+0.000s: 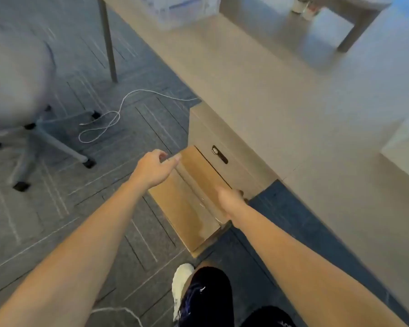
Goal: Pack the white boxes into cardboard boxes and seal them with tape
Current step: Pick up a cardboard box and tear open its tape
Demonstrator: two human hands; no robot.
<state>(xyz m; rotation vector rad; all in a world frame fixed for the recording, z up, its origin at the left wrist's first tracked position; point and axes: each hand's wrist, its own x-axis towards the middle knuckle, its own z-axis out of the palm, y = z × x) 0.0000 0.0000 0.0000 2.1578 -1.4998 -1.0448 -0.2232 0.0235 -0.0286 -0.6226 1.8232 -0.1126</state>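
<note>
A closed cardboard box lies on the carpet against a desk's drawer cabinet, with a strip of clear tape along its top seam. My left hand is at the box's far left corner, thumb reaching to the corner and fingers loosely curled around nothing. At the box's right edge, by the cabinet, my right hand curls its fingers over the edge; the fingertips are hidden. A blurred white box sits on the desk at the right.
The beige desk runs from top centre to the right, and its drawer cabinet stands beside the box. A grey swivel chair stands on the left. A white cable lies on the carpet. My leg and white shoe are below the box.
</note>
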